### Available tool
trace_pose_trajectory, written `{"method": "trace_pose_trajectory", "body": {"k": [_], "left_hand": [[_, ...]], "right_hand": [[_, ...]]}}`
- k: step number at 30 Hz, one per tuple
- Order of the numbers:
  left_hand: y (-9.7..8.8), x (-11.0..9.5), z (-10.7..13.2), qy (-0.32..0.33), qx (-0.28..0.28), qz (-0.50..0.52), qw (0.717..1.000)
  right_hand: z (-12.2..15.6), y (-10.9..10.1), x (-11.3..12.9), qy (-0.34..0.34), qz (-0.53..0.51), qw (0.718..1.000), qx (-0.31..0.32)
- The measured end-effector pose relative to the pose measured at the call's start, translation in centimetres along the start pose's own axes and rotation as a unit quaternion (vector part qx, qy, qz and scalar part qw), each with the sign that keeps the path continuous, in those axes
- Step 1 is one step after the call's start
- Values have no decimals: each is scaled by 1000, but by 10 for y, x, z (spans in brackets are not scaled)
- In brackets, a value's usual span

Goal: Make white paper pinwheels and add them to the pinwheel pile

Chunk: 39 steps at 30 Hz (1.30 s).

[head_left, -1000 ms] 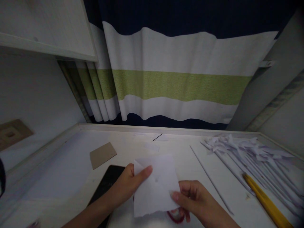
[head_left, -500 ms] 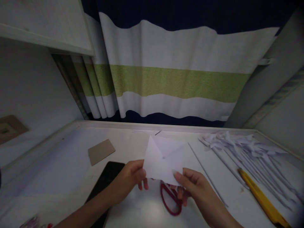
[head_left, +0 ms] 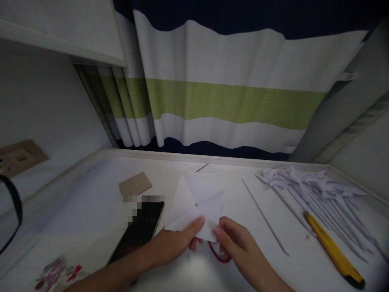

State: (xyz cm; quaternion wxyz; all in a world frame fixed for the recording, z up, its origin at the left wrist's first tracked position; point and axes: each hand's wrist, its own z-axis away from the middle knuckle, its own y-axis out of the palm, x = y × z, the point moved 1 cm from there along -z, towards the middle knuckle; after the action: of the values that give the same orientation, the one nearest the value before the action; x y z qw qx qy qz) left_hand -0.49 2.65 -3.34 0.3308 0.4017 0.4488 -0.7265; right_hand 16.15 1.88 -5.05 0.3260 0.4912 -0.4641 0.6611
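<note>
My left hand pinches lower edge of folded white paper, thumb on top. My right hand grips its lower right corner. Paper held just above worktop, creases meeting at centre. Red scissors under hands, mostly hidden. Black phone just left of paper. Cardboard piece beyond phone. Yellow cutter and pile of white paper sticks well right.
</note>
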Motion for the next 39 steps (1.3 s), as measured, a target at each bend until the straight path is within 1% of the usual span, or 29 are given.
{"method": "trace_pose_trajectory", "body": {"k": [1, 2, 3, 4, 5, 7, 9, 12, 15, 18, 19, 21, 22, 23, 25, 27, 28, 30, 34, 36, 39], "left_hand": [[-2, 0, -1, 5, -1, 7, 1000], [-4, -1, -3, 9, 4, 13, 1000], [-6, -1, -4, 11, 10, 18, 1000], [-8, -1, -5, 13, 15, 23, 1000], [-9, -2, -5, 17, 17, 27, 999], [-10, -2, -5, 24, 10, 36, 999], [-9, -3, -5, 23, 14, 48, 998], [-5, -4, -4, -4, 20, 81, 996], [-3, -5, -5, -10, 15, 125, 992], [0, -3, -8, -5, 34, 185, 982], [1, -2, -8, -7, 43, 203, 978], [2, 0, -9, -12, 63, 219, 974], [3, 0, -9, -16, 73, 215, 974], [2, 0, -8, -19, 81, 205, 975], [1, 0, -7, -20, 104, 182, 978], [-2, -2, -5, -16, 129, 163, 978], [-3, -3, -3, -14, 137, 151, 979], [-5, -5, -1, -25, 140, 111, 984], [-7, -9, 4, -58, 101, 27, 993], [-7, -11, 5, -62, 78, 23, 995], [-8, -14, 6, -35, 50, 55, 997]], "right_hand": [[1, -3, -3, -13, 81, 997, -8], [2, -5, -8, -21, 172, 985, -21], [3, -8, -14, -24, 260, 965, -36], [3, -9, -21, -22, 321, 946, -39], [2, -10, -27, -14, 344, 938, -43], [-1, -11, -40, 0, 357, 933, -51], [-5, -11, -48, 5, 345, 937, -58], [-9, -18, -51, 11, 297, 953, -59], [-8, -30, -46, 26, 196, 979, -43], [-1, -38, -38, 41, 64, 997, -20], [1, -39, -35, 50, -1, 999, -21], [5, -37, -31, 64, -137, 988, -36], [7, -35, -29, 64, -189, 979, -45], [8, -32, -29, 62, -217, 973, -55], [8, -27, -29, 59, -201, 975, -71], [9, -23, -31, 74, -172, 979, -84], [10, -22, -33, 82, -165, 979, -85], [12, -19, -36, 81, -174, 979, -64], [21, -13, -42, 52, -191, 980, 26], [25, -10, -43, 55, -193, 978, 57], [27, -4, -44, 77, -172, 978, 85]]}}
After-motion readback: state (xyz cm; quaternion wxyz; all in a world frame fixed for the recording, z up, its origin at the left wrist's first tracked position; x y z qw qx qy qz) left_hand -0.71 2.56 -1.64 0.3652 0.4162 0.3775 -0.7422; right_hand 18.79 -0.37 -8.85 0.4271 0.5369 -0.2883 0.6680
